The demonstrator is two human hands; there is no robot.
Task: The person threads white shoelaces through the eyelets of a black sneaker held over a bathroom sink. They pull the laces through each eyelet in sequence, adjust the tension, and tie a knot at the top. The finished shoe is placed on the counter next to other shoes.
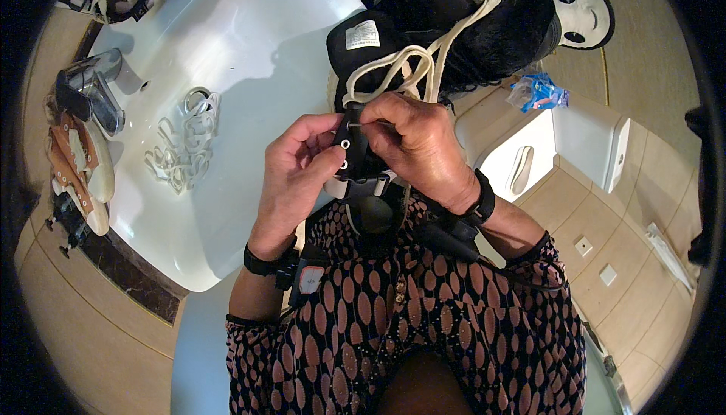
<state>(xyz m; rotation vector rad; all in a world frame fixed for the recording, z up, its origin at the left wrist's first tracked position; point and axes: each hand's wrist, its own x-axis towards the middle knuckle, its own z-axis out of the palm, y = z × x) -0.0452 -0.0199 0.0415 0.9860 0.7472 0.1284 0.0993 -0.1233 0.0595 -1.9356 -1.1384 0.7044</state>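
Note:
A black shoe with a cream lace (417, 63) is held over the sink's near edge. Its tongue (340, 46) is turned up and carries a white printed label. Between its thumb and fingers, my left hand (300, 165) pinches the shoe's black eyelet flap (356, 151), where metal-ringed eyelets show. My right hand (420, 142) is closed beside the flap, its fingertips pinching a thin pale piece at an upper eyelet, apparently the lace end. Loose lace loops rise above the right hand. Much of the shoe's lower part is hidden behind both hands.
A tangled white lace (181, 151) lies by the drain in the white sink (238, 131). The faucet (93, 91) and orange canvas shoes (82, 165) are at left. At right are a blue plastic packet (541, 92), an insole-like piece (519, 171) and a panda-faced slipper (578, 11).

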